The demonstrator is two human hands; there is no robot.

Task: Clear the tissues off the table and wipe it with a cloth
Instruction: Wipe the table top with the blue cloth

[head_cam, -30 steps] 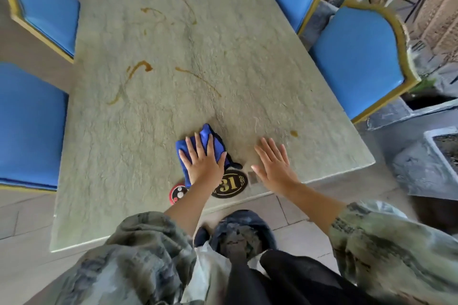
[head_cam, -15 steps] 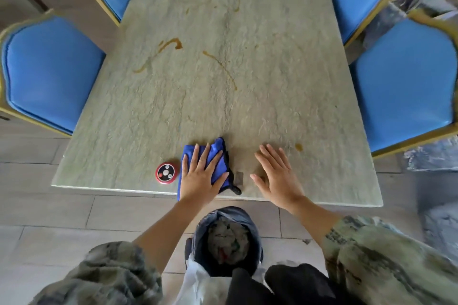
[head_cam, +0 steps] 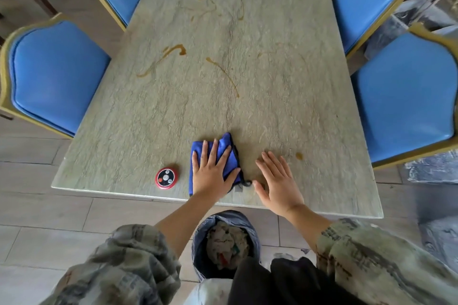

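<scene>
The left hand [head_cam: 213, 173] lies flat with straight, spread fingers pressing the folded blue cloth [head_cam: 224, 156] onto the table [head_cam: 247, 111], close to the table's near edge at about 6 o'clock on the tabletop. The cloth shows past the fingertips toward 12 o'clock and along the thumb side, where a dark edge and a small loop trail toward 3 o'clock. The right hand [head_cam: 278, 182] rests palm down on the bare tabletop just at 3 o'clock of the cloth, fingers straight and relaxed, holding nothing; its thumb tip lies near the cloth's loop, and whether they touch cannot be told. A small brown spot [head_cam: 299, 155] sits on the table just at 1 o'clock of the right hand. A round red call button [head_cam: 166, 178] stands at 9 o'clock of the cloth, near it and apart from it, by the near edge. Brown streaks [head_cam: 171, 53] mark the table farther off: one at 11 o'clock of the cloth, a thin one [head_cam: 224, 74] at 12 o'clock, fainter ones [head_cam: 218, 5] beyond. No tissues lie on the tabletop. On the floor below the near edge, between the forearms, a bin [head_cam: 224, 242] holds crumpled paper. Blue chairs [head_cam: 54, 74] with yellow frames stand along both long sides, two at 9 o'clock and two at 3 o'clock.
</scene>
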